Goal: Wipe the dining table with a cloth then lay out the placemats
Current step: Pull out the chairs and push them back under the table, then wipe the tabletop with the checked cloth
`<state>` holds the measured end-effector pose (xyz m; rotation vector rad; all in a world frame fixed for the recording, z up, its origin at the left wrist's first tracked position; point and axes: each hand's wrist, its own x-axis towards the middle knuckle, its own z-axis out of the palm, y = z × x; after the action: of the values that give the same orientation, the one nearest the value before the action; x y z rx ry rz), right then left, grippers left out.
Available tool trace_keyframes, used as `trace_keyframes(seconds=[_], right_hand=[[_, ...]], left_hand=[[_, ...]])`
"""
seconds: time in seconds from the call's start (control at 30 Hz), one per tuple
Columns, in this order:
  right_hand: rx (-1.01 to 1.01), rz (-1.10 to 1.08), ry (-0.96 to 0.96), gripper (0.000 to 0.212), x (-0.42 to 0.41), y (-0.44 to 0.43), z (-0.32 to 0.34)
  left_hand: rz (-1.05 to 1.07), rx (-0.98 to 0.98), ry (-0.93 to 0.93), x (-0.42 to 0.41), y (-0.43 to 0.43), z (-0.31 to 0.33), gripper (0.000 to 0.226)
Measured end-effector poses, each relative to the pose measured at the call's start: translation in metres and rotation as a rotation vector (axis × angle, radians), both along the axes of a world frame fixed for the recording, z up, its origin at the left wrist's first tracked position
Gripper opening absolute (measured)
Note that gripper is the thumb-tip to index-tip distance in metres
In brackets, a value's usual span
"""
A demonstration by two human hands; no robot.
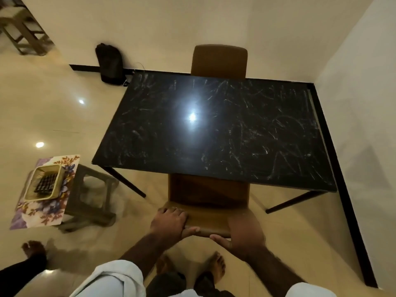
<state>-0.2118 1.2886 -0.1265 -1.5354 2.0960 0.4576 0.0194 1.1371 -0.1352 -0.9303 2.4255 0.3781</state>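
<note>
A black marble-patterned dining table (pixel 214 129) fills the middle, its top bare and streaked with white veins. A brown chair (pixel 209 189) is tucked under its near edge. My left hand (pixel 170 220) grips the top of the chair's backrest at its left end, and my right hand (pixel 246 231) grips the same backrest at its right end. Floral placemats (pixel 42 209) lie stacked on a brown stool (pixel 92 198) to the left, with a small basket (pixel 44 183) on top. No cloth is in view.
A second brown chair (pixel 219 61) stands at the table's far side. White walls close off the back and right. A black bag (pixel 109 64) leans against the back wall. Another person's foot (pixel 33 249) shows at lower left on the glossy floor.
</note>
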Motion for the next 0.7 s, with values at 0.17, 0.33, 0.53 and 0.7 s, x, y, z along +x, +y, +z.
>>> trace_keyframes(seconds=[0.17,0.33,0.53,0.7], right_hand=[[0.093,-0.016,0.02,0.123,0.02,-0.007,0.024],[0.147,0.072,0.028,0.132,0.092,-0.028,0.048],[-0.041,0.313,0.046,0.11,0.218,-0.051,0.064],[-0.149,0.534,-0.006,0.102,0.326,-0.067,0.052]], left_hand=[[0.098,0.061,0.04,0.041,0.022,0.023,0.093],[0.127,0.062,0.099,0.112,0.04,0.04,0.083],[0.477,0.067,0.163,0.262,0.08,0.036,0.072],[0.775,0.025,0.206,0.402,0.135,0.011,0.076]])
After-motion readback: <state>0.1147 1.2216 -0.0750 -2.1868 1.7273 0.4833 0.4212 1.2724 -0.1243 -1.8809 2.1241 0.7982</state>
